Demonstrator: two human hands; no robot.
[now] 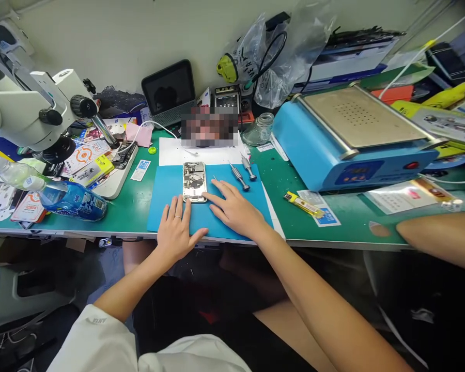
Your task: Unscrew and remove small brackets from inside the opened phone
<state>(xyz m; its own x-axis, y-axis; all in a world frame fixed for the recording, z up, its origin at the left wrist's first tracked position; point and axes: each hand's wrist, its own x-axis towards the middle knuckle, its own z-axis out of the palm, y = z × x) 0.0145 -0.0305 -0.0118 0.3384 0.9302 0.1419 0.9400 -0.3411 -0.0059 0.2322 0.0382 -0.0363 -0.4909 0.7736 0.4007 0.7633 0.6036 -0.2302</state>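
An opened smartphone [194, 182] with its inner parts bare lies on a blue work mat [166, 181]. My left hand [176, 227], with a ring on one finger, rests flat at the mat's front left, fingertips by the phone's lower left corner. On the right, my right hand [234, 206] lies with fingers spread, one fingertip at the phone's lower right edge. Neither hand grasps anything that I can see. Two small screwdrivers [240, 178] lie beyond my right hand, near the mat's far right corner.
A blue heated plate machine [318, 150] stands to the right, with a yellow packet [303, 204] before it. Left are a microscope [31, 113] and a blue bottle [75, 200]. A glass jar [261, 129] stands behind. Another person's arm [442, 237] rests at the right edge.
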